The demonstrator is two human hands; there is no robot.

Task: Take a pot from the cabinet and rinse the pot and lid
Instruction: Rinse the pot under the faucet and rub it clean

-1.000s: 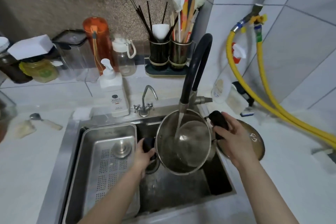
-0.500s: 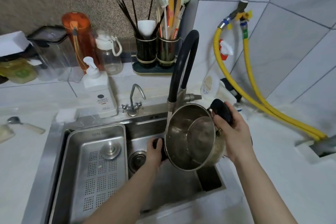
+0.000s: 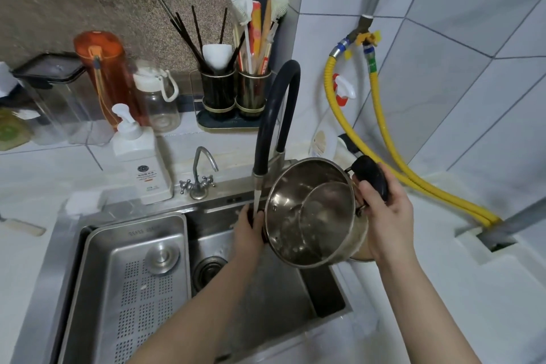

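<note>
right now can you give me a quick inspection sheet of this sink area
surface: white counter around a steel sink
job's things: pot tilted over the sink, beside the running black faucet; lid edge behind it
clutter: soap bottle, orange bottle, utensil holders, perforated tray
hands: left hand and right hand each grip a pot handle
cables: yellow hoses
surroundings: tiled wall

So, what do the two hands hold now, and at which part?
Both hold the steel pot, tilted over the sink. The right hand grips its black right handle; the left hand holds the opposite side, where the handle is hidden.
</note>
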